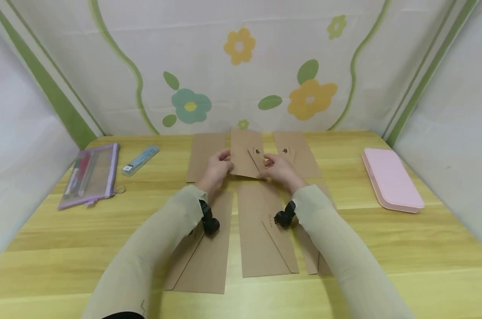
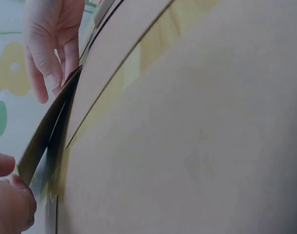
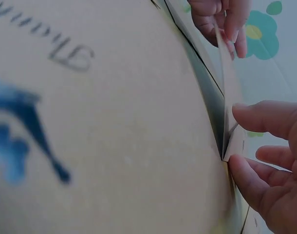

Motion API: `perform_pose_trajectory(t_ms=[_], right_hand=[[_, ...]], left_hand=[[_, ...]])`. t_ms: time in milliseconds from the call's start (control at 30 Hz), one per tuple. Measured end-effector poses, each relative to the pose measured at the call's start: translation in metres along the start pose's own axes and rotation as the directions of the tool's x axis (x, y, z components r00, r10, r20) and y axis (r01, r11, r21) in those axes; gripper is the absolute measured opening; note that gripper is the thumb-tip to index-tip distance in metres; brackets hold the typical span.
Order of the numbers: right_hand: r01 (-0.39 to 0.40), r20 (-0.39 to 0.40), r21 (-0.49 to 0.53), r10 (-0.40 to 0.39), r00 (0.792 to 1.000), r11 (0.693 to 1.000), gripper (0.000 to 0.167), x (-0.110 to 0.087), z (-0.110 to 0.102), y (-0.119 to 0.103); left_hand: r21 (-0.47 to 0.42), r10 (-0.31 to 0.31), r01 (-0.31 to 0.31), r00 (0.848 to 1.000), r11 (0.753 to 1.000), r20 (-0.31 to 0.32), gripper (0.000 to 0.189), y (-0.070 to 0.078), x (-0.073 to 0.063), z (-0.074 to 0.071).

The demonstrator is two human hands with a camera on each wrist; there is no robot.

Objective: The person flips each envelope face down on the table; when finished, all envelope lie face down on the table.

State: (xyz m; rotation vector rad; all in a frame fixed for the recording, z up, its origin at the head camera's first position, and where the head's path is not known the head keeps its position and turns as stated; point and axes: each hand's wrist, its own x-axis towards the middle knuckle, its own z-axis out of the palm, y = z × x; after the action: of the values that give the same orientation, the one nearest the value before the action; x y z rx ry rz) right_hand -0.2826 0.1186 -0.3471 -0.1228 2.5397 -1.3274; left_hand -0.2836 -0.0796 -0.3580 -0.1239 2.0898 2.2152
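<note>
A brown kraft envelope [image 1: 245, 155] in the middle of the back row is held up by both hands, its front edge raised off the table. My left hand [image 1: 218, 169] pinches its left side between thumb and fingers; the left wrist view shows that hand [image 2: 12, 195] at the lower left. On the other side my right hand [image 1: 280, 170] pinches the front right corner, by the slanted flap with a small dark print. In the right wrist view the right thumb and forefinger [image 3: 246, 183] meet that corner. Matching envelopes lie left [image 1: 201, 153] and right [image 1: 301, 155] of it.
Nearer me lie more brown envelopes [image 1: 261, 248], partly under my forearms. To the left are a purple-edged mesh pouch [image 1: 99, 173] holding pens and a slim blue case [image 1: 140, 160]. A pink box [image 1: 392, 179] sits at the right. A flowered cloth [image 1: 241, 88] hangs behind the table.
</note>
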Motion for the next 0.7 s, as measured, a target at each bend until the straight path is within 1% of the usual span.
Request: perform_pose_trajectory(t_ms=[67, 133, 200, 333, 467, 600, 700], right_hand=[[0.000, -0.003, -0.006, 0.000, 1.000, 1.000, 0.078, 0.000, 0.002, -0.004], [0.009, -0.001, -0.017, -0.009, 1.000, 1.000, 0.078, 0.000, 0.004, -0.007], [0.021, -0.001, -0.023, -0.021, 1.000, 1.000, 0.077, 0.001, 0.007, -0.009], [0.053, 0.033, -0.007, -0.052, 0.998, 0.999, 0.077, 0.004, 0.016, -0.012], [0.071, 0.068, 0.026, -0.073, 0.995, 0.997, 0.077, 0.005, 0.026, -0.015], [0.089, 0.064, 0.036, -0.092, 0.994, 0.995, 0.076, 0.004, 0.034, -0.019], [0.139, 0.044, 0.016, -0.140, 0.989, 0.990, 0.074, 0.006, 0.040, -0.021]], left_hand=[[-0.006, 0.027, -0.027, 1.000, 1.000, -0.004, 0.056, 0.002, -0.001, -0.003], [-0.008, 0.040, -0.040, 0.999, 0.999, -0.003, 0.055, 0.004, -0.002, -0.007], [-0.012, 0.039, -0.039, 0.999, 0.999, -0.007, 0.054, 0.005, -0.003, -0.011], [-0.037, 0.016, -0.017, 0.999, 0.999, -0.027, 0.053, 0.004, -0.006, -0.021], [-0.065, 0.026, -0.029, 0.999, 0.997, -0.037, 0.051, 0.005, -0.011, -0.029], [-0.100, 0.056, -0.059, 0.998, 0.993, -0.037, 0.051, 0.008, -0.014, -0.034], [-0.130, 0.077, -0.080, 0.996, 0.988, -0.034, 0.051, 0.013, -0.014, -0.034]])
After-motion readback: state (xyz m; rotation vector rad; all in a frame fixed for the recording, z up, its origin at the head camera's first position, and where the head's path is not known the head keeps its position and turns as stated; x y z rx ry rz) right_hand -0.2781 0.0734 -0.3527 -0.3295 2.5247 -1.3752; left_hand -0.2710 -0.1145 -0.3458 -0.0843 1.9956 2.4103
